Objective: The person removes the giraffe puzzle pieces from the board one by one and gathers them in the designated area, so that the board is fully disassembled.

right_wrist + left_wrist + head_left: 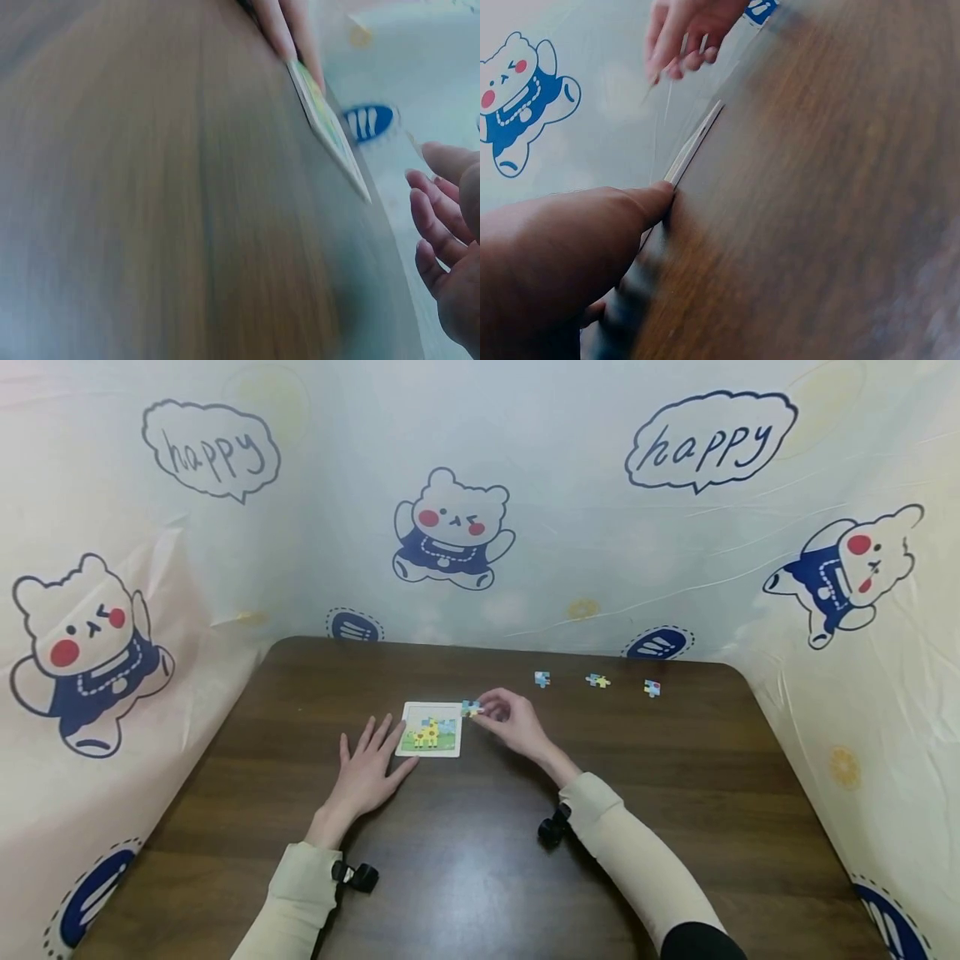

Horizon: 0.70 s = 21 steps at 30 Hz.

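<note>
A square white-framed puzzle board (431,705) lies on the table, with a yellow giraffe picture (427,735) on green in its lower part and a pale strip along the top. My left hand (367,781) rests with spread fingers at the board's left side, thumb at the lower edge. In the left wrist view, that thumb (656,199) touches the board's edge (697,139). Between thumb and fingertips my right hand (517,727) pinches a blue and yellow jigsaw piece (470,707), held at the board's upper right corner. The right wrist view shows this hand (450,217) raised beside the board (330,139).
Three loose jigsaw pieces lie spaced out near the table's far edge: one mostly blue (542,679), one blue and yellow (597,681), one blue with red (652,688). A printed curtain (570,552) hangs behind the dark wooden table (450,877).
</note>
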Motion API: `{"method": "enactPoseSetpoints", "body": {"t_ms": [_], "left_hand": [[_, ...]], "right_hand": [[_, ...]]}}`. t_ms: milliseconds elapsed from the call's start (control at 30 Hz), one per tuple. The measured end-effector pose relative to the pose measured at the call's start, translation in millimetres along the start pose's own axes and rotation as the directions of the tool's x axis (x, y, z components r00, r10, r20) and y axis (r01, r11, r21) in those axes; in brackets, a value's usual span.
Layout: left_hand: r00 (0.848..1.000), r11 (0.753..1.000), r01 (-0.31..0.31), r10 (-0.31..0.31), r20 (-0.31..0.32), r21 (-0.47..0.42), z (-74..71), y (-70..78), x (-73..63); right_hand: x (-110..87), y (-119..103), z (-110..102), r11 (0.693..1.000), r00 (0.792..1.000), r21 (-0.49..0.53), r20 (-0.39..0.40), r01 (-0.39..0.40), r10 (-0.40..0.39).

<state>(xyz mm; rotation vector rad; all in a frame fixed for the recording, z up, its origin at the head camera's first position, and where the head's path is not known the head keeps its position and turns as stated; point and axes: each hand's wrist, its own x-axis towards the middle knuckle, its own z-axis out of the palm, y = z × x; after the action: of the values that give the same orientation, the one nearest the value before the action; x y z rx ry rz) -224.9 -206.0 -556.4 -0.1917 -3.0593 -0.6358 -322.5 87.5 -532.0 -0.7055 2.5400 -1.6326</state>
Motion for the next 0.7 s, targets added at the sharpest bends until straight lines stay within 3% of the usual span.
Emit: {"method": "enactPoseSetpoints", "body": {"t_ms": [367, 700], "left_hand": [[1.000, 1.000, -0.004, 0.004, 0.004, 0.008, -0.4, 1.2, 0.3], [1.000, 0.999, -0.019, 0.019, -0.016, -0.026, 2.3, 0.0, -0.8]], "right_hand": [[-23.1, 39, -67, 0.997, 0.998, -0.048, -0.039, -0.053, 0.051], [-37.9, 54, -88, 0.987, 0.998, -0.151, -0.027, -0.056, 0.052]]}}
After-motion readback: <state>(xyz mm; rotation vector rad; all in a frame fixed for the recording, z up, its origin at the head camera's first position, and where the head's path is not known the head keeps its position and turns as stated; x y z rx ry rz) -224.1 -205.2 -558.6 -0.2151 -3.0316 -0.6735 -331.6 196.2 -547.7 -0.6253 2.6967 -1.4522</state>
